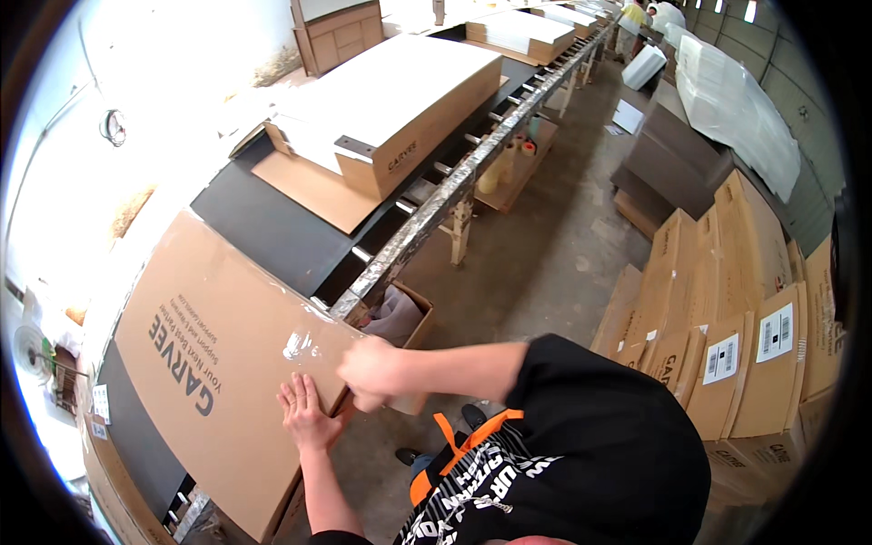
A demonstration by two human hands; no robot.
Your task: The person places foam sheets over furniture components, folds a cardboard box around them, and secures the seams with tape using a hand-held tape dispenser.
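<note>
A large closed brown cardboard box (245, 363) lies flat on the dark conveyor at the left. Clear packing tape (303, 346) glints on its top close to the near right edge. My left hand (309, 415) rests on the box top by that edge, fingers spread and flat. Just beyond it, at the box's corner, my right hand (371, 371) is closed in a fist. Whatever the fist may hold is hidden by the fingers.
Up the conveyor belt (272, 218) sits an open carton with a white panel (391, 77). A metal rail with rollers (481, 154) edges the line. Stacked cartons (708, 336) stand at the right. Tape rolls (518, 145) sit on a low shelf. People (633, 18) are far off.
</note>
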